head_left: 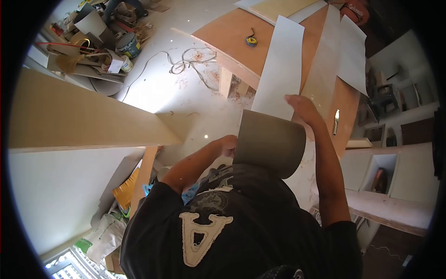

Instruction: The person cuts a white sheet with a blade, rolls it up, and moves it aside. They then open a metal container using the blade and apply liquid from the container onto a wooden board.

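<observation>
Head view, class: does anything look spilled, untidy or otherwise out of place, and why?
Yes, chiefly on the floor beside the table: a pale cord lies in loose loops amid scattered reddish scraps. Both look untidy, and the cord might trip someone. The curled sheet is being handled, so its bend seems deliberate.

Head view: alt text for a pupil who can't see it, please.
A person handles a long white sheet, left hand at its curled grey end, right hand near its edge. A tape measure lies on the brown table.
</observation>
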Available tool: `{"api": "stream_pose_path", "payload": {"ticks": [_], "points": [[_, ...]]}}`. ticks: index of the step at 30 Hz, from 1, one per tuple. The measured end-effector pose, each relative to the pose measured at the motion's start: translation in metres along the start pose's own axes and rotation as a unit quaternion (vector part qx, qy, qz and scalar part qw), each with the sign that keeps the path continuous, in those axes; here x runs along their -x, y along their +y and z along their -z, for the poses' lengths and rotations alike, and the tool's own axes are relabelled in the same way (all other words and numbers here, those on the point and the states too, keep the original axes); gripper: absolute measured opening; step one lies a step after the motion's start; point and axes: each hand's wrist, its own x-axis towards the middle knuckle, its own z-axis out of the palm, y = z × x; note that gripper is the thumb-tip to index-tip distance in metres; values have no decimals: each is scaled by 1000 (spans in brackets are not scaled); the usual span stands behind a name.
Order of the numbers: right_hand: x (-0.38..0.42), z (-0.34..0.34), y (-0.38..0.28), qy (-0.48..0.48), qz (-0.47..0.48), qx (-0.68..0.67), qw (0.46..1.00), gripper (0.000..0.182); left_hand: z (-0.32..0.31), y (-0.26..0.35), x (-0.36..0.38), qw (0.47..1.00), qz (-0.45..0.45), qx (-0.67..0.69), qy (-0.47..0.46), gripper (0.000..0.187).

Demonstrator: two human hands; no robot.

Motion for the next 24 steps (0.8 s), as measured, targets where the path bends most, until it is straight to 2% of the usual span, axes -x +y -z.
{"api": "stream_pose_path", "payload": {"ticks": [1,2,4,6,7,8,10,11,12,13,16,19,22,24], "points": [[9,3,16,115,27,-105,987,58,-18,10,15,1000,6,12,-15,40],[21,4,39,229,54,-207,950,52,-27,18,24,1000,5,-2,-20,42],[48,-6,102,356,-43,-284,889,47,-37,25,35,999,7,-29,-30,47],[83,-51,192,267,-249,-308,879,61,-40,25,31,999,13,-8,-50,49],[113,-75,187,178,-338,-361,851,82,-40,26,28,998,16,0,-60,50],[140,-109,207,104,-321,-451,827,95,-40,25,24,997,9,-14,-73,50],[176,-166,233,-63,-191,-612,765,88,-39,20,14,994,-3,-39,-101,50],[181,-177,212,-91,-124,-661,735,78,-37,17,8,994,6,-39,-106,49],[180,-187,193,-85,-66,-726,679,60,-37,14,2,993,16,-40,-111,48],[176,-194,184,-78,-39,-764,639,59,-39,14,-1,992,27,-41,-115,48],[162,-208,174,-97,-118,-789,595,55,-48,9,-4,984,21,-122,-127,47],[160,-218,184,-134,-193,-787,571,52,-48,4,-11,988,88,-64,-108,43],[168,-226,198,-171,-236,-772,565,48,-40,-2,-8,983,148,-81,-71,46],[171,-229,201,-186,-252,-759,571,46,-39,-2,1,984,146,-101,-32,47]]}}
